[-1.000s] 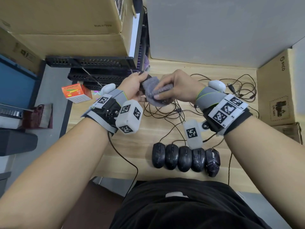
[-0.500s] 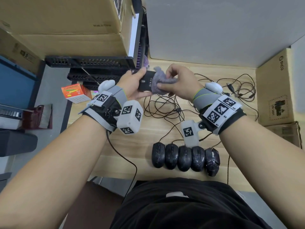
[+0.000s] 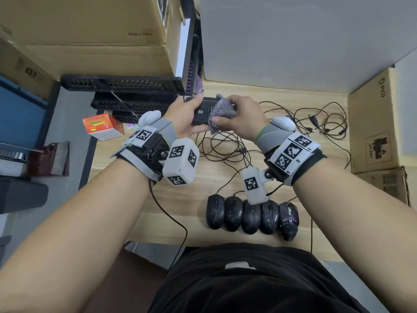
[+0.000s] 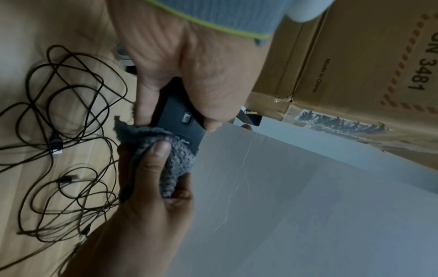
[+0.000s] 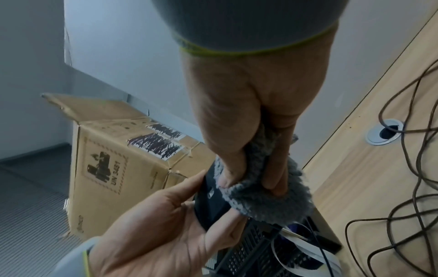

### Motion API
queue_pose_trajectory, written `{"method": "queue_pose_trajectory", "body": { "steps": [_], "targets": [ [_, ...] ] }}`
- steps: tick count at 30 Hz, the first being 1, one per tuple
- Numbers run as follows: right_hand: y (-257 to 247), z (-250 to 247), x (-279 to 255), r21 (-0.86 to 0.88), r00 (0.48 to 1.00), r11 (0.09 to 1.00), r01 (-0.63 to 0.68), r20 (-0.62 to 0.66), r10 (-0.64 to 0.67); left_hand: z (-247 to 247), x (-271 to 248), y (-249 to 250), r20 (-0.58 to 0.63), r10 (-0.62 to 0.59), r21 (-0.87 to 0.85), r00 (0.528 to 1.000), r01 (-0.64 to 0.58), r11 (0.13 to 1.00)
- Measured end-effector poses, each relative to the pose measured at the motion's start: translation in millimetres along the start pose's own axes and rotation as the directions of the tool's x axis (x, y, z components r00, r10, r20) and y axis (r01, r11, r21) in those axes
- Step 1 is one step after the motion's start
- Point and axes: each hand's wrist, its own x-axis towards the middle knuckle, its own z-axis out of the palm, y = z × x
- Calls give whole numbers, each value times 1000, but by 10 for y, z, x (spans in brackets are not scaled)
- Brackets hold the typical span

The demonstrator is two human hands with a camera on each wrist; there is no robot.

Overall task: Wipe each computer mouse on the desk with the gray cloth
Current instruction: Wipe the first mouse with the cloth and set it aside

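Observation:
My left hand (image 3: 191,114) grips a black mouse (image 3: 202,112) above the far side of the desk, flat underside facing up. My right hand (image 3: 225,110) pinches the gray cloth (image 3: 220,109) and presses it on the mouse's right end. The left wrist view shows the mouse (image 4: 180,120) between my thumb and fingers, with the cloth (image 4: 170,159) under my right thumb. In the right wrist view the cloth (image 5: 265,195) covers one end of the mouse (image 5: 211,204). Several black mice (image 3: 250,216) lie side by side near the desk's front edge.
Tangled black cables (image 3: 225,145) spread over the wooden desk (image 3: 203,177) under and right of my hands. Cardboard boxes (image 3: 90,30) and black perforated trays (image 3: 121,83) stand at the back left, another box (image 3: 372,123) at the right. A small orange box (image 3: 102,127) sits at the left.
Both hands moved farther back over the desk. The cloth slid from covering the mouse to its right end, so the mouse's black underside now shows.

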Motion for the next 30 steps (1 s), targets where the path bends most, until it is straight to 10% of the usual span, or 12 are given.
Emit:
{"method": "queue_pose_trajectory", "body": {
  "steps": [4, 11, 17, 22, 30],
  "targets": [
    [-12, -14, 19, 201, 996, 976, -86, 26, 82, -13, -8, 4, 11, -11, 10, 1000, 10, 1000],
    [-22, 3, -4, 4, 1000, 1000, 9, 26, -9, 0, -8, 14, 9, 13, 57, 1000, -14, 998],
    [17, -135, 27, 445, 988, 882, -156, 69, 139, -87, -26, 64, 25, -1, 67, 1000, -1, 998],
    [-124, -28, -46, 400, 956, 912, -96, 291, -27, 32, -14, 34, 15, 25, 175, 1000, -27, 984],
    [-170, 42, -14, 411, 980, 908, -82, 197, 0, 54, 31, 24, -47, 96, 201, 994, -85, 976]
  ]
}}
